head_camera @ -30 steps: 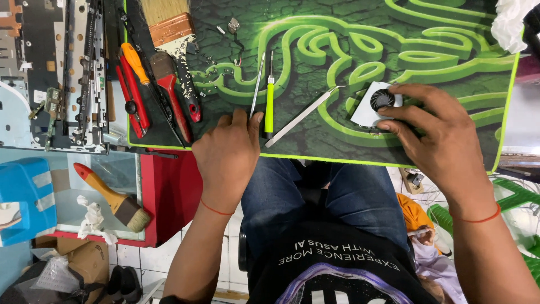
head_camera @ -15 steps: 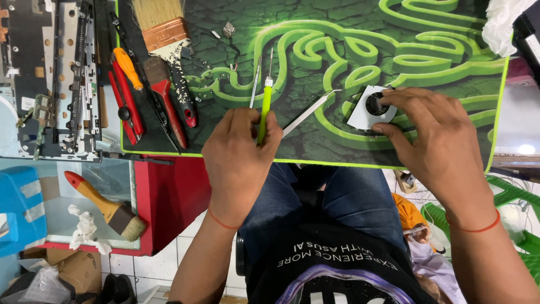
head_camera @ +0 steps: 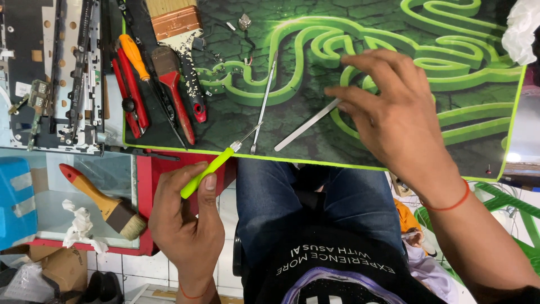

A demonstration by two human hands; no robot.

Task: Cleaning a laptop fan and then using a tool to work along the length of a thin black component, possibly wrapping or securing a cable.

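The left hand (head_camera: 188, 217) grips a green-handled screwdriver (head_camera: 216, 166) in closed fingers just off the desk's (head_camera: 394, 149) near edge. The right hand (head_camera: 394, 118) rests spread-fingered, holding nothing visible, beside a metal pry tool (head_camera: 304, 126).

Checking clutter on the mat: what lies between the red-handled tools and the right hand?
In the head view, between the red-handled tools and the right hand lie thin metal tweezers and a flat metal pry bar, both on the green-patterned mat.

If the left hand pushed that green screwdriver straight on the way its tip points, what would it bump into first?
Probably the thin metal tweezers on the green-patterned mat. The left hand aims the lime-green-handled screwdriver up-right at them, though height is unclear.
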